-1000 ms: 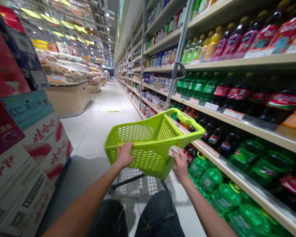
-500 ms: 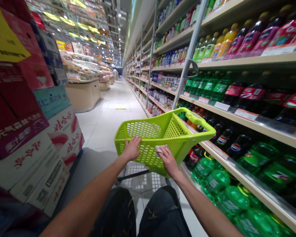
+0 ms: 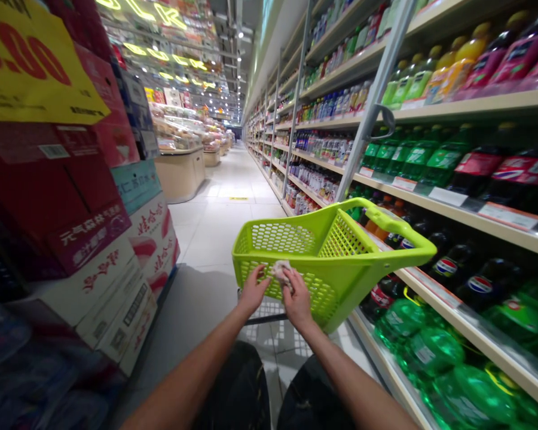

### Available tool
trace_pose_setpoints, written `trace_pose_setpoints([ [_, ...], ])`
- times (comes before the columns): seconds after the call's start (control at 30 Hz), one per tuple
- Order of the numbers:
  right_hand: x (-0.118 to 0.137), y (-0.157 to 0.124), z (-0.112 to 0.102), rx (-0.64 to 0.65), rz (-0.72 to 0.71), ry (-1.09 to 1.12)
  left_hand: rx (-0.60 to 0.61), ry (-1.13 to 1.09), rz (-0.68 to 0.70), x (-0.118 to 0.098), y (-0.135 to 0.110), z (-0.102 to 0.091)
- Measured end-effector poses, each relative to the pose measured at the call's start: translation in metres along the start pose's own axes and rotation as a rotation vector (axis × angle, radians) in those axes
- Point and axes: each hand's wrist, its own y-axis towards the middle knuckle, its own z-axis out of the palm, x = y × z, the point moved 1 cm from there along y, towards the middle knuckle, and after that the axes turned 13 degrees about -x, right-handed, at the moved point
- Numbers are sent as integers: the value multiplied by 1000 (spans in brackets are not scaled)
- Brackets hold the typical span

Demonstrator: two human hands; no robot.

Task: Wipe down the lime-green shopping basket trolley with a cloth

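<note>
A lime-green shopping cart (image 3: 341,254) stands in the aisle before my knees, its handle pointing right toward the shelves. My right hand (image 3: 297,295) grips a crumpled whitish cloth (image 3: 281,272) in front of the cart's perforated near side. Just left of the cloth is my left hand (image 3: 254,291), fingers curved and apart with nothing in them. Its fingertips are close to the cloth; whether they touch it or the cart's side I cannot tell.
Shelves (image 3: 461,206) of soda bottles rise along the right, close to the cart's handle. Stacked drink cartons (image 3: 103,286) with a yellow price sign (image 3: 40,65) line the left. A display counter (image 3: 179,173) stands farther up the tiled aisle (image 3: 215,239).
My left hand has come off the cart's upper rim and moved down toward the right hand. The right hand has brought the cloth leftward along the cart's side. The view has turned slightly left.
</note>
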Motion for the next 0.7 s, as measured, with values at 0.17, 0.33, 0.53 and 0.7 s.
trace_pose_setpoints([
  [0.17, 41, -3, 13, 110, -65, -41, 116, -711, -509, 8, -20, 6],
  [0.33, 53, -17, 23, 302, -327, -148, -25, -709, -624, 23, -14, -14],
  [0.53, 42, -26, 55, 477, -397, -118, -6, -570, -766, 26, -15, -39],
  [0.7, 53, 30, 76, 314, -558, -84, 43, -634, -684, 6, 9, -66],
])
